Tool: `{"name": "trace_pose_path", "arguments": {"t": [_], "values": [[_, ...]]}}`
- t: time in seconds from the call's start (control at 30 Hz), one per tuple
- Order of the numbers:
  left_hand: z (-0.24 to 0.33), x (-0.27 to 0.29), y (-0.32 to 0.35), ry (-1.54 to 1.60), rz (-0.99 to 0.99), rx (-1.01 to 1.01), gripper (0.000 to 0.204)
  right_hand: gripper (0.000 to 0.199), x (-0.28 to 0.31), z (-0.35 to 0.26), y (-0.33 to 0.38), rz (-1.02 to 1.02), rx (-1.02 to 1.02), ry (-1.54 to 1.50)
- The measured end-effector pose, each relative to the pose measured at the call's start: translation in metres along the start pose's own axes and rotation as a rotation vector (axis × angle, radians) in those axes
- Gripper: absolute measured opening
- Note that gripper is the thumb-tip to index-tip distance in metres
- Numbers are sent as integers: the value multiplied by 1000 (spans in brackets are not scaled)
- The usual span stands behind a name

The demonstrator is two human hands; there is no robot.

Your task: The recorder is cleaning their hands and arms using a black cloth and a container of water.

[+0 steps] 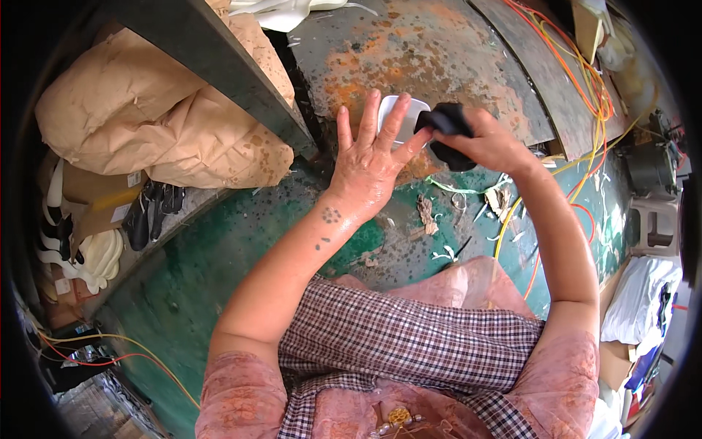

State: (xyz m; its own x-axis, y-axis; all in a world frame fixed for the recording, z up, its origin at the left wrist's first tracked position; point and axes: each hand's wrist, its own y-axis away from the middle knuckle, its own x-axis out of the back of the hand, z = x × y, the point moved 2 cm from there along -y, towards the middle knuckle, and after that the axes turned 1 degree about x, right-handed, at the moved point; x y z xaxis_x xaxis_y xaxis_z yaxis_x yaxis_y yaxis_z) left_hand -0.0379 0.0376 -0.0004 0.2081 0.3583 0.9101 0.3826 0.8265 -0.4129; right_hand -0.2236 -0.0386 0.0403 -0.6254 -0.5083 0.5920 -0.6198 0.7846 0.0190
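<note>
One brown sack (139,102) lies left of the fingers. The left hand (363,164) has its fingers wide, likely to leave the thumb free near the cloth, and partly hides a white tub (417,112) behind them. Right of that thumb, the right hand (493,143) grips the black cloth (450,121) — bunched, probably for firmness. Count: one tub, one cloth — and, far right of the fingers, one stool (653,227).

1. A mottled pink short-sleeved top (245,395) is showing.
2. A dark-and-white checked apron (409,329) is covering its front.
3. A yellow flower pendant (399,416) is hanging at the near edge.
4. Dots (330,215) are marking the left forearm (285,274).
</note>
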Motion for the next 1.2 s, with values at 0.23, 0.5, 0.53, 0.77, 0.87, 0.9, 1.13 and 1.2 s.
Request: {"name": "trace_pose_path", "arguments": {"t": [0.23,0.5,0.53,0.77,0.87,0.9,1.13,1.2], "values": [[3,0,7,98,34,-110,63,27,-32,-1,-21,26,-284,-562],[-26,15,18,-71,-46,18,71,36,-67,46,-101,-354,-234,896],[-25,12,18,-73,-45,18,71,36,-77,50,-103,-392,-246,894],[-26,-11,19,-12,-141,0,62,33,-57,72,-118,-427,-101,571],[-26,-19,16,-16,-156,-24,59,36,-7,41,-80,-147,-258,-134],[-25,-21,13,-4,-130,-29,55,36,-2,30,-70,-118,-293,-318],[-11,-28,-9,28,-111,-52,35,33,-27,35,-63,102,-55,-82],[-10,-26,-9,-15,-127,-44,36,33,-35,31,-69,151,-80,-69]]}}
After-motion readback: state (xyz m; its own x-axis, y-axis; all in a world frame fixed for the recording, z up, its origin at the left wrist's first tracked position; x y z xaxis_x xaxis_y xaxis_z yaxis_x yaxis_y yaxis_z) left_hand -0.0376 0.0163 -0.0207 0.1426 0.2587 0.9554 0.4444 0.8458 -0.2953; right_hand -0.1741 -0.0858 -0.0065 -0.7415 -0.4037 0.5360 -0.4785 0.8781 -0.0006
